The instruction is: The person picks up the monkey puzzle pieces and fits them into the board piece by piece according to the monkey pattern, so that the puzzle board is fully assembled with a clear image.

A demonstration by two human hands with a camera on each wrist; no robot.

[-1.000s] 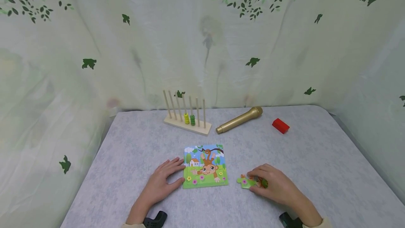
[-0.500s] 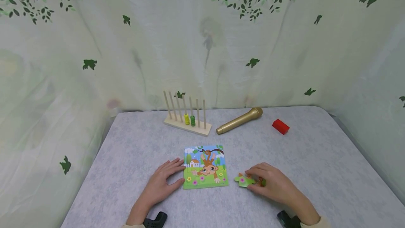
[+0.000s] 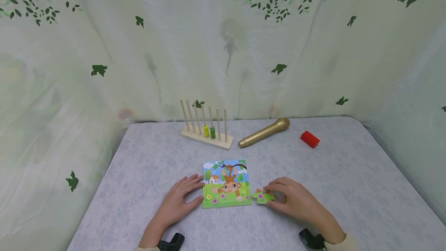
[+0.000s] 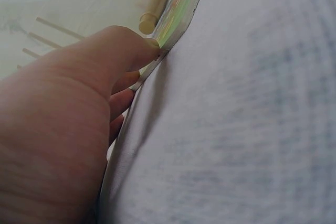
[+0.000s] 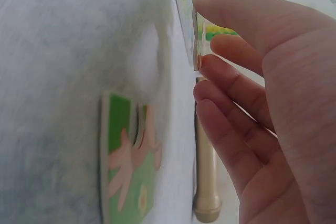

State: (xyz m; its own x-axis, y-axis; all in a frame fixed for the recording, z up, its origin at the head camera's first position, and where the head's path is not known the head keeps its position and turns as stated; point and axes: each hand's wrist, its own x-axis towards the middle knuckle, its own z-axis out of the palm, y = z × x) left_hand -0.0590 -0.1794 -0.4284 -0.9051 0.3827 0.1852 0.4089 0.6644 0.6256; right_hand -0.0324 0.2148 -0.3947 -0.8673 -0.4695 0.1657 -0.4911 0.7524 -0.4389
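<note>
A square monkey jigsaw puzzle (image 3: 226, 183) lies flat in the middle of the table. My left hand (image 3: 178, 201) rests at its left side, fingers extended, thumb and fingertips against the edge; the left wrist view shows the thumb on the rim of the puzzle (image 4: 181, 24). My right hand (image 3: 294, 200) pinches a green puzzle piece (image 3: 260, 197) with a pink flower between thumb and fingers, close to the puzzle's lower right side. Below that hand, in the right wrist view, another puzzle piece (image 5: 128, 171) with a drawn paw lies on the table, hidden in the head view.
Behind the puzzle stands a wooden peg stand (image 3: 207, 139) with yellow and green beads. A gold toy microphone (image 3: 263, 133) lies to its right, and farther right is a red block (image 3: 309, 139). The grey-covered table (image 3: 139, 158) meets a leaf-patterned curtain (image 3: 209, 49) at its back edge.
My right hand has moved left with the pinched puzzle piece, bringing it from a gap away to right beside the puzzle. My left hand has stayed in place.
</note>
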